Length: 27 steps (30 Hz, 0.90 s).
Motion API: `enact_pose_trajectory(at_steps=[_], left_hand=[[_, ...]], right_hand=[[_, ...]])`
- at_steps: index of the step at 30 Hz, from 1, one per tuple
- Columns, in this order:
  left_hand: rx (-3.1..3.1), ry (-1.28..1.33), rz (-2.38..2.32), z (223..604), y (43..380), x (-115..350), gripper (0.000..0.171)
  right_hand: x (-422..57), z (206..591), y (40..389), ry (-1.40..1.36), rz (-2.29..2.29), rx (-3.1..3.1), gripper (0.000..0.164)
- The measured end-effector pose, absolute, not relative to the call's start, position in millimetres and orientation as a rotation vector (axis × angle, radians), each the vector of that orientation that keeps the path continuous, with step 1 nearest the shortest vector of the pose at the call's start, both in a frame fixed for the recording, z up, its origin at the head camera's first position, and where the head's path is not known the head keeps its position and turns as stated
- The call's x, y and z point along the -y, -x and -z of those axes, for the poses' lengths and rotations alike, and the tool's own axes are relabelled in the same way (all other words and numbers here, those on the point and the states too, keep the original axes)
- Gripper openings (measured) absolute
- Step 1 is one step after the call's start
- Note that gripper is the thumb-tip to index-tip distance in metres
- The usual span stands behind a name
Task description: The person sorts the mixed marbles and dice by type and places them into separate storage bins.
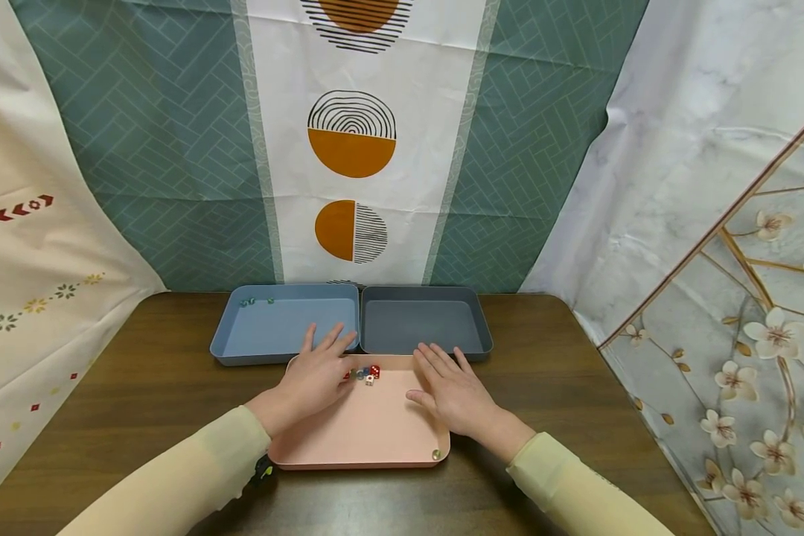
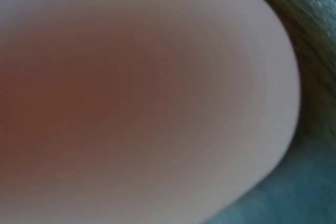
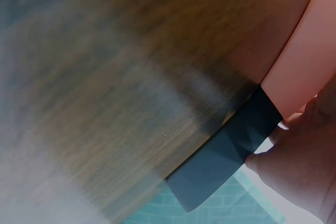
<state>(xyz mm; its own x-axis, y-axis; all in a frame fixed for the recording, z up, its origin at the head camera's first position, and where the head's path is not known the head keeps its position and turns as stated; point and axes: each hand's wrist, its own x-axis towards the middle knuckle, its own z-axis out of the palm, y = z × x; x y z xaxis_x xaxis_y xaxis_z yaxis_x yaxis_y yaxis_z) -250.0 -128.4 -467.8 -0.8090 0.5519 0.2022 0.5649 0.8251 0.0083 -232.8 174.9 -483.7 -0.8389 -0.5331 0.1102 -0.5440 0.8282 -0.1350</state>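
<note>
My sleeves (image 1: 194,461) are pale yellow. I have a plain pink tray (image 1: 368,432) before me, with a red die (image 1: 375,371) showing white pips and a white die (image 1: 370,380). Of the 2 other trays, the left tray (image 1: 288,320) is light blue, the right tray (image 1: 422,324) slate grey. The table (image 1: 529,372) is dark brown, wood-grained. I face a teal backdrop (image 1: 536,134) with pale brick-like lines and a white band (image 1: 429,141) of orange-and-black circles (image 1: 351,152); the right-hand cloth (image 1: 683,171) is marbled white.

Head view, as I receive it: bright, mostly sharp; sheen on the counter (image 1: 368,497), soft shadow across the pink tray (image 1: 385,428); left-wrist view: dim, thoroughly blurred; right-wrist view: pale haze lower left.
</note>
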Motion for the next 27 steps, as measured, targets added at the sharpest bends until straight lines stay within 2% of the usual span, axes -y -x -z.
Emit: enact_pose_trajectory(at_steps=[3,10,12,19,27], left_hand=[[2.808,0.876,0.078,468.1,250.0,128.5,0.028],[2.770,0.886,0.116,468.5,249.6,130.4,0.046],[2.764,0.891,0.133,469.1,249.9,130.7,0.043],[2.765,0.905,0.107,471.7,250.8,130.3,0.016],[2.744,0.907,0.125,468.3,250.1,129.5,0.021]], right_hand=[[-175.4,484.6,232.9,-0.873,-0.248,2.924,0.084],[-175.6,486.8,234.1,-0.867,-0.236,2.935,0.084],[-175.2,486.2,233.8,-0.868,-0.239,2.937,0.083],[-173.8,483.1,231.8,-0.855,-0.225,2.962,0.081],[-173.2,481.8,232.2,-0.842,-0.218,2.972,0.081]])
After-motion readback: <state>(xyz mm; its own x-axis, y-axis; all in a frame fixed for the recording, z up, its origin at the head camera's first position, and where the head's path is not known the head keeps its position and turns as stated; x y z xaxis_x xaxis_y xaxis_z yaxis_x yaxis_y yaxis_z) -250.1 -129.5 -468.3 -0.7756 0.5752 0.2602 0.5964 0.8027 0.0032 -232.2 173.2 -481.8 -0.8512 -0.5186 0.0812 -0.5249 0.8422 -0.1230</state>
